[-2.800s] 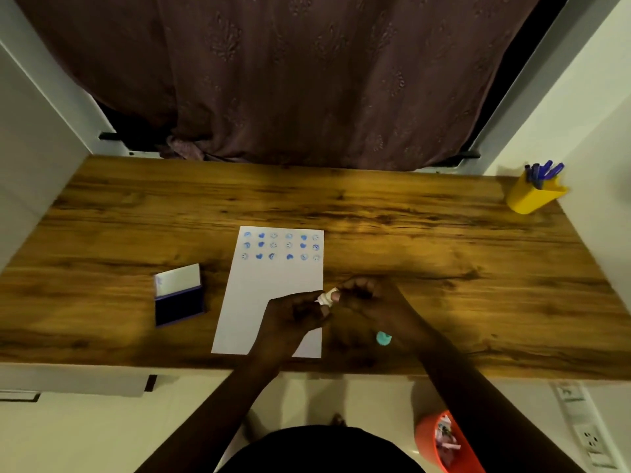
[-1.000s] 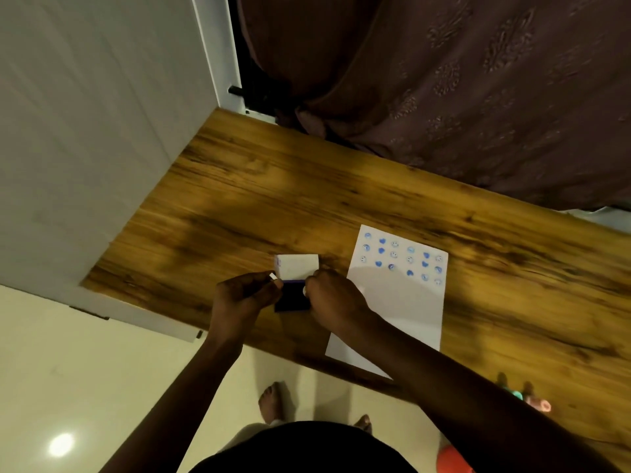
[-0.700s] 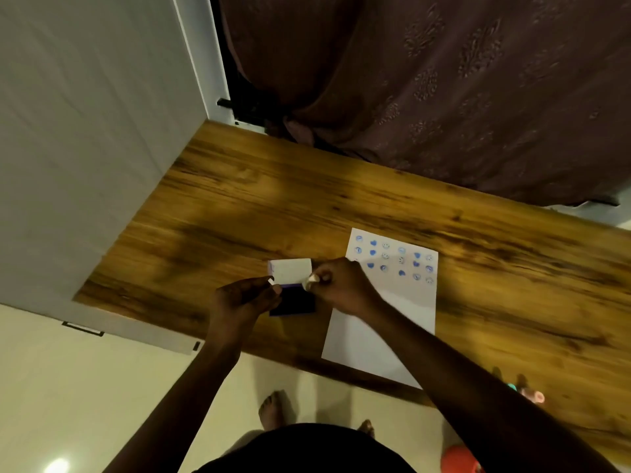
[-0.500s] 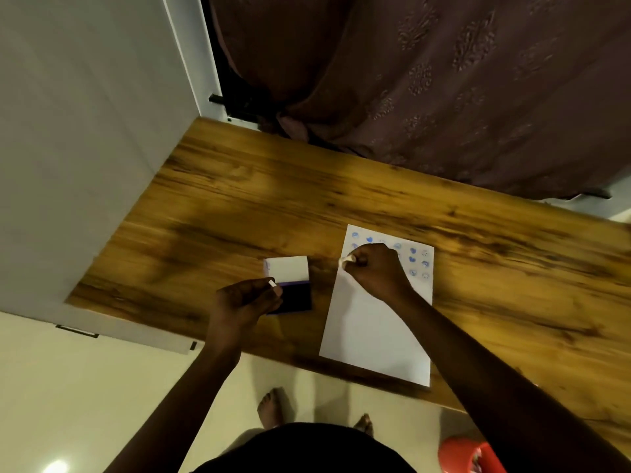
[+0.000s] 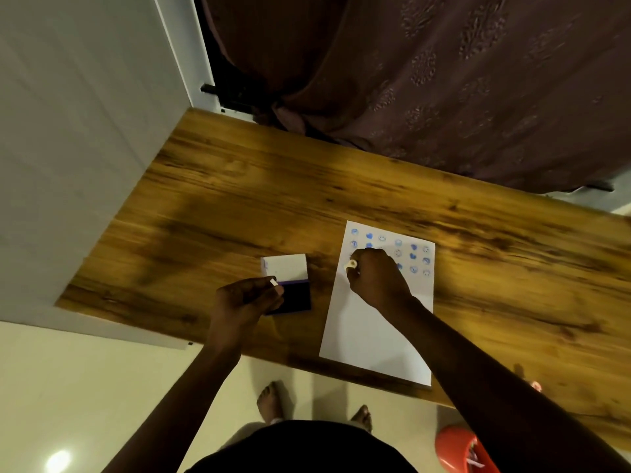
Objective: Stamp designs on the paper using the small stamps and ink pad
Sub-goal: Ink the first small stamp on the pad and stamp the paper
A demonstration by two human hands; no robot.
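Note:
A white sheet of paper lies on the wooden table, with rows of blue stamped designs along its top. My right hand is fisted around a small white stamp, pressing it down near the paper's left edge below the printed rows. An open ink pad with a dark blue pad and a raised white lid sits left of the paper. My left hand rests at the pad's near-left corner and pinches a small white piece, perhaps a stamp cap, between its fingertips.
A small pinkish stamp stands on the table by my right forearm. An orange bin sits on the floor below the table's edge. A white wall borders the table's left end; a dark curtain hangs behind it.
My right hand carried the stamp from the ink pad across to the paper and lowered it onto the sheet's left side. My left hand stayed at the pad.

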